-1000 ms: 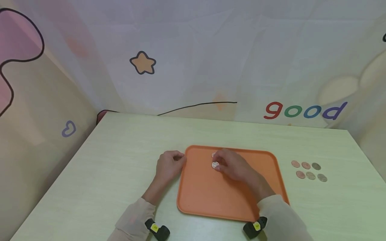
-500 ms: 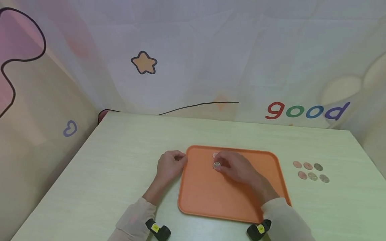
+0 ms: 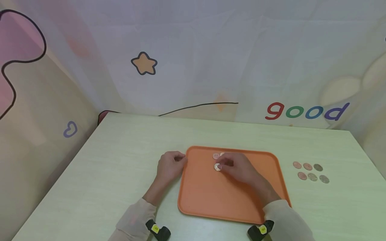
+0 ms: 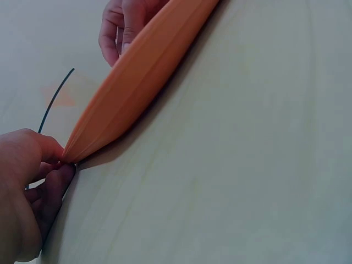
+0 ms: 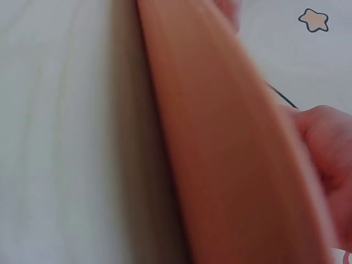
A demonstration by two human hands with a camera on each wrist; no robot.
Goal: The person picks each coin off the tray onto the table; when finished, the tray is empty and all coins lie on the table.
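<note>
My left hand (image 3: 171, 165) pinches the left rim of the orange tray (image 3: 217, 201) near its far corner. The left wrist view shows the left hand's fingers (image 4: 58, 157) at that corner. Over the tray, my right hand (image 3: 239, 167) has its fingers curled, with the thumb on the right edge of a silvery coin (image 3: 217, 167). Just beyond it lie a reddish coin (image 3: 215, 156) and a second coin (image 3: 222, 154), partly hidden by the fingers. In the right wrist view, the tray wall (image 5: 220, 132) covers most of the right hand's work.
Right of the tray, two rows of coins lie on the pale table (image 3: 120, 150), among them a copper coin (image 3: 297, 165) and a silvery coin (image 3: 324, 179). A printed curtain (image 3: 193, 67) stands behind the table.
My right hand has shifted slightly right and toward me, uncovering the coins behind its fingers. The silvery coin at the thumb now shows more brightly. My left hand stays at the rim.
</note>
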